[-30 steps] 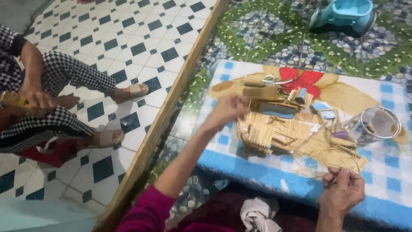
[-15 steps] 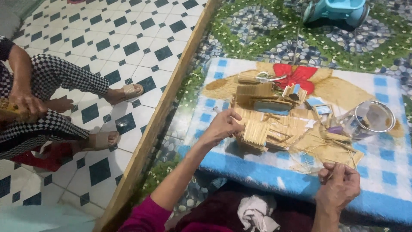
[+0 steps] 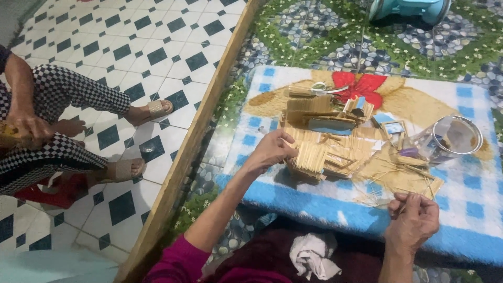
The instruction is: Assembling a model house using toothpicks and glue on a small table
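The left hand [image 3: 270, 152] has its fingers closed on the near corner of a small stick house [image 3: 325, 147] standing on the blue checked mat [image 3: 471, 209]. The right hand [image 3: 413, 220], down at the mat's near edge, pinches one thin stick. This looks like fitting sticks; placing this one calls for a steady model. One house, one clear plastic jar [image 3: 445, 139] and one white cloth [image 3: 314, 257] are visible.

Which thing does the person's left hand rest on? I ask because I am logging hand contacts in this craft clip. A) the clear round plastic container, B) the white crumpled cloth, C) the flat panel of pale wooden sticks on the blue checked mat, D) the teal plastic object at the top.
C: the left hand grips the edge of the flat panel of pale wooden sticks lying on the blue checked mat, well apart from the clear round plastic container.
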